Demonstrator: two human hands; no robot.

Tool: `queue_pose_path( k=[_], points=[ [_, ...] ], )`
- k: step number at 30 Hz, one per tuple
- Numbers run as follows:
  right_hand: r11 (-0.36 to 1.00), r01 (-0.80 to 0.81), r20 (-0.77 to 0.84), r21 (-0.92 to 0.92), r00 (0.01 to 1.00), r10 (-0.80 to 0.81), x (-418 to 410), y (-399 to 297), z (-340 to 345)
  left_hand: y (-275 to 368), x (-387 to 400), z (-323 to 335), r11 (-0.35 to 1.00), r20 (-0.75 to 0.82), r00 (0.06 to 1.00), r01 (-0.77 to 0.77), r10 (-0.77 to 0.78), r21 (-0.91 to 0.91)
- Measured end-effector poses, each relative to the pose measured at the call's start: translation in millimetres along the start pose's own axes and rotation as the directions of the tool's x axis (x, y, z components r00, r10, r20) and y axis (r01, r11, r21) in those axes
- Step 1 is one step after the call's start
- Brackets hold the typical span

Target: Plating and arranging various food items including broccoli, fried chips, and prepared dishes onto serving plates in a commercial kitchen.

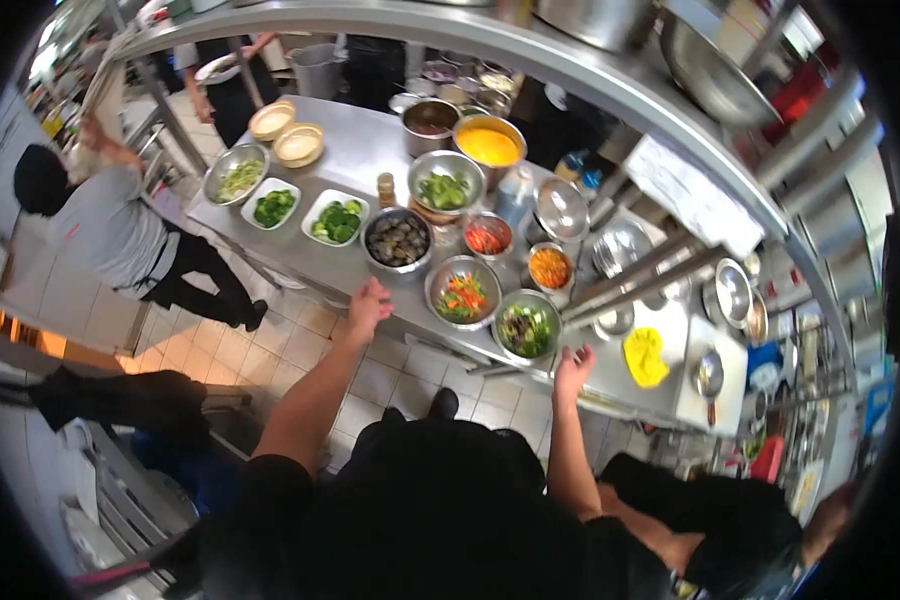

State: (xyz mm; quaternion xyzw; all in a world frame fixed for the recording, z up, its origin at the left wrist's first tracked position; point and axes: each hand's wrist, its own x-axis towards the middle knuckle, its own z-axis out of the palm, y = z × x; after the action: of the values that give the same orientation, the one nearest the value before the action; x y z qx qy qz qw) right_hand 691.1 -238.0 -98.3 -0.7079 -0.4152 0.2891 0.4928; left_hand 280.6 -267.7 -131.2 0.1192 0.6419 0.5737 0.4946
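Observation:
My left hand (369, 309), fingers apart and holding nothing, is in front of the steel counter below a bowl of dark shellfish, perhaps clams (397, 240). At the counter's front edge my right hand (572, 369) is raised with its fingers spread, also without anything in it. Nearest to it is a steel bowl of green salad leaves (525, 326). Left of that stands a steel bowl of mixed cut vegetables (461, 294). Two white dishes hold broccoli (337, 220) (273, 208). Small containers of red pieces (486, 237) and diced orange vegetable (550, 268) stand farther back.
A pot of yellow liquid (489, 144) and a pot of brown sauce (429, 124) stand at the back. A yellow cloth (646, 357) and a ladle (709, 379) lie at right. Metal posts rise from the counter. One person (120, 225) stands left, another (712, 510) close at right.

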Motion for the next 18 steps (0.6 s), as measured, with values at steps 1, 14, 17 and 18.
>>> queue_pose_path(
  k=[1,14,17,18],
  points=[
    [0.997,0.056,-0.005,0.055,0.998,-0.056,-3.0,-13.5,0.7,-7.5,-2.5,-2.8,0.999,-0.004,1.000,0.029,-0.029,-0.016],
    [0.901,0.318,0.205,0.294,0.900,-0.384,-23.6,-120.3,68.9,120.7,96.0,-99.1,0.679,-0.388,0.569,-0.494,0.725,0.542],
    [0.901,0.316,0.207,0.297,0.900,-0.384,-36.3,-125.6,87.3,175.8,144.4,-113.5,0.449,-0.169,0.499,-0.519,0.850,0.727],
    [0.909,0.296,0.210,0.292,0.908,-0.363,-46.5,-129.5,94.0,191.3,157.7,-117.2,0.259,0.018,0.505,-0.473,0.863,0.842]
  ],
)
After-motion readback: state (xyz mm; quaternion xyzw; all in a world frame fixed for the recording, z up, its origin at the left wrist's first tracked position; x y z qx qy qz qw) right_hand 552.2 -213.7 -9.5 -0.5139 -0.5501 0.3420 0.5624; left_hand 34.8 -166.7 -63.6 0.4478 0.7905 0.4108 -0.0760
